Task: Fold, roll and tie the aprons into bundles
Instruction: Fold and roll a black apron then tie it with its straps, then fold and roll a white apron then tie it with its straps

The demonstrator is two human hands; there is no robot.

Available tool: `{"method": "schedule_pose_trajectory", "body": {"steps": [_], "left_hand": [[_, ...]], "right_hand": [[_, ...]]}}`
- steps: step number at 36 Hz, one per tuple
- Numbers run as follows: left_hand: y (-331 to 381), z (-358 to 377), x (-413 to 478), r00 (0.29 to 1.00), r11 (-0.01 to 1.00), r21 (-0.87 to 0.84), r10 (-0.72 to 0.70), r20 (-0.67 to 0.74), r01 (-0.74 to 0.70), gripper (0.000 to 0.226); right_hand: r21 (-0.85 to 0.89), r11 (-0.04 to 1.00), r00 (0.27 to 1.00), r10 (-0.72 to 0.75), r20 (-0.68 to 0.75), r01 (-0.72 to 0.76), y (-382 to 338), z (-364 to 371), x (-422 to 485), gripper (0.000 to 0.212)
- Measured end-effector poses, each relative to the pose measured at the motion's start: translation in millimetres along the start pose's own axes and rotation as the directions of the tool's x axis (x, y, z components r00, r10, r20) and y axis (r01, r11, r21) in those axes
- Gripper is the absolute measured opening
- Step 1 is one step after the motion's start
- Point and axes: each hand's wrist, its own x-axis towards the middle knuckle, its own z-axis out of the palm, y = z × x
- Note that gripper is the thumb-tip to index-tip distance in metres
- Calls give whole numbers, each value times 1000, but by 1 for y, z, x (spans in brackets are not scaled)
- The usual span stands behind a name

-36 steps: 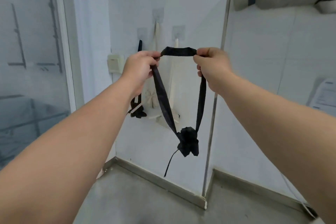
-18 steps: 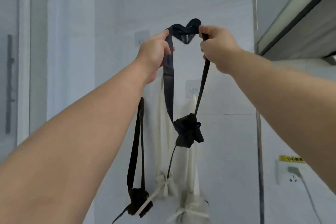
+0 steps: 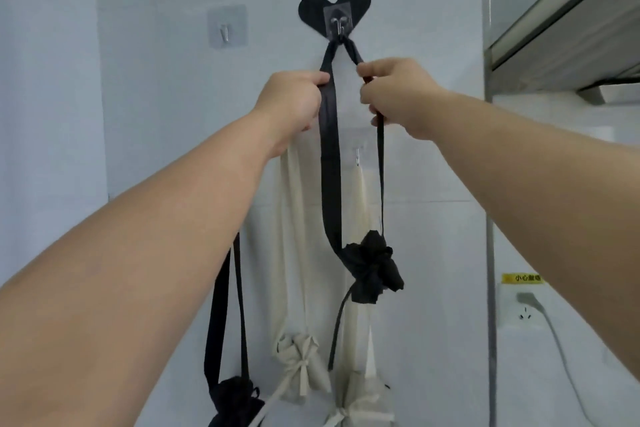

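Black apron bundle (image 3: 372, 270) dangles from neck strap (image 3: 330, 149) looped over heart-backed hook (image 3: 339, 26). Left hand (image 3: 289, 99), right hand (image 3: 394, 90) each pinch 1 strap side, fingers curled.

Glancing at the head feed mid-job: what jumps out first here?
Both hands, the left hand and the right hand, pinch the black strap looped over the hook on the black heart sticker, top centre. The tied black apron bundle dangles from that strap at mid-frame. Lower down, two cream bundles and another black bundle hang against the white wall.
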Motion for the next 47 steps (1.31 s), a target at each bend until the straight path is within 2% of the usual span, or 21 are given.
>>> {"method": "schedule_pose_trajectory", "body": {"steps": [6, 12, 19, 23, 27, 32, 37, 42, 45, 47], "left_hand": [[-3, -2, -50, 1000, 999, 31, 30, -5, -29, 47], [-14, 24, -102, 998, 1000, -2, 7, 66, -7, 40], [-1, 99, -165, 984, 984, -151, -67, 163, 92, 35], [9, 154, -203, 965, 970, -192, -101, 242, 149, 32], [44, 264, -265, 887, 950, -204, -124, 445, 236, 27], [67, 348, -323, 819, 919, -237, -137, 557, 315, 23], [95, 442, -396, 708, 873, -267, -119, 696, 409, 19], [96, 511, -442, 610, 861, -218, -129, 782, 460, 21], [83, 548, -455, 575, 859, -180, -152, 804, 479, 21], [71, 565, -461, 562, 865, -154, -167, 810, 478, 23]], "right_hand": [[83, 996, 999, 17, -48, -13, 13, -5, -45, 29], [95, 989, 993, 119, -21, -117, 49, -22, -100, 24], [119, 956, 964, 268, 6, -266, 99, -80, -180, 15], [42, 935, 936, 352, 9, -352, 129, -127, -232, 13], [-38, 863, 860, 497, -111, -504, 173, -241, -309, 12], [-91, 794, 790, 573, -218, -601, 203, -326, -371, 11], [-130, 696, 691, 637, -342, -707, 232, -417, -442, 11], [-161, 574, 584, 707, -399, -803, 272, -473, -493, 19], [-165, 510, 526, 729, -438, -844, 305, -493, -508, 24], [-196, 486, 519, 732, -442, -852, 322, -497, -516, 26]]}}
